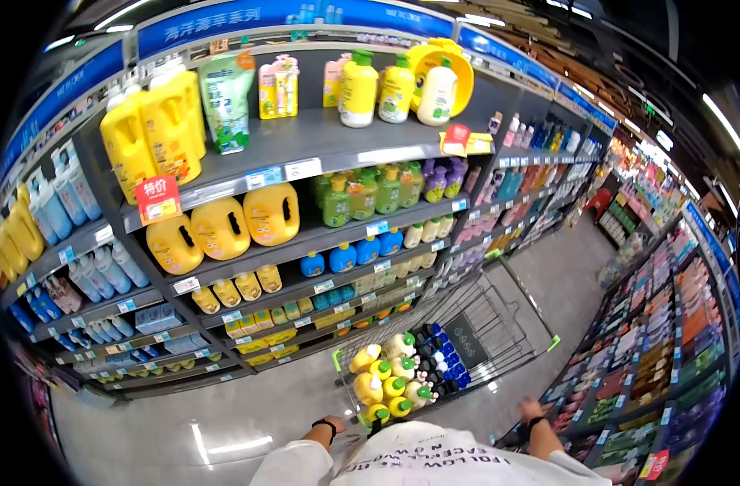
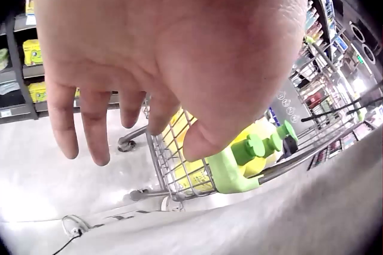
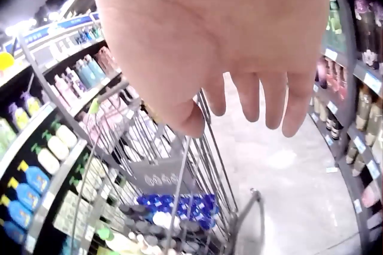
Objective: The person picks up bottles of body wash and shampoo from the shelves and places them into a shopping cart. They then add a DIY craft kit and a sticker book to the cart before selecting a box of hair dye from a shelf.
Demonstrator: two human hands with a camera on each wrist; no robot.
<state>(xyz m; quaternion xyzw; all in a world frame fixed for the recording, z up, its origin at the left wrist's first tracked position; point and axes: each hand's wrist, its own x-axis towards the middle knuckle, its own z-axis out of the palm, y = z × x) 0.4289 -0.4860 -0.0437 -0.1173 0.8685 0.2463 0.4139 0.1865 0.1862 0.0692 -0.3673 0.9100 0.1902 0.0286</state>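
Note:
A wire shopping cart (image 1: 470, 340) stands in front of the person, loaded at its near end with yellow bottles (image 1: 369, 387), cream bottles with green tops (image 1: 402, 344), dark-capped bottles and blue items (image 1: 453, 356). My left hand (image 1: 333, 424) hangs left of the cart's near corner. In the left wrist view its fingers point loosely downward, holding nothing, and the thumb overlaps the cart's green corner piece (image 2: 232, 174). On the cart's right side, my right hand (image 1: 531, 408) is held out with nothing in its grasp. Its fingers (image 3: 274, 102) hang relaxed over the aisle floor in the right wrist view.
A long shelf unit (image 1: 321, 130) on the left holds yellow jugs (image 1: 222, 229), green bottles (image 1: 336, 202) and blue bottles (image 1: 342, 257). Another stocked shelf (image 1: 645, 356) lines the right. Glossy floor (image 1: 560, 267) runs between them. A red price sign (image 1: 156, 198) hangs from a shelf edge.

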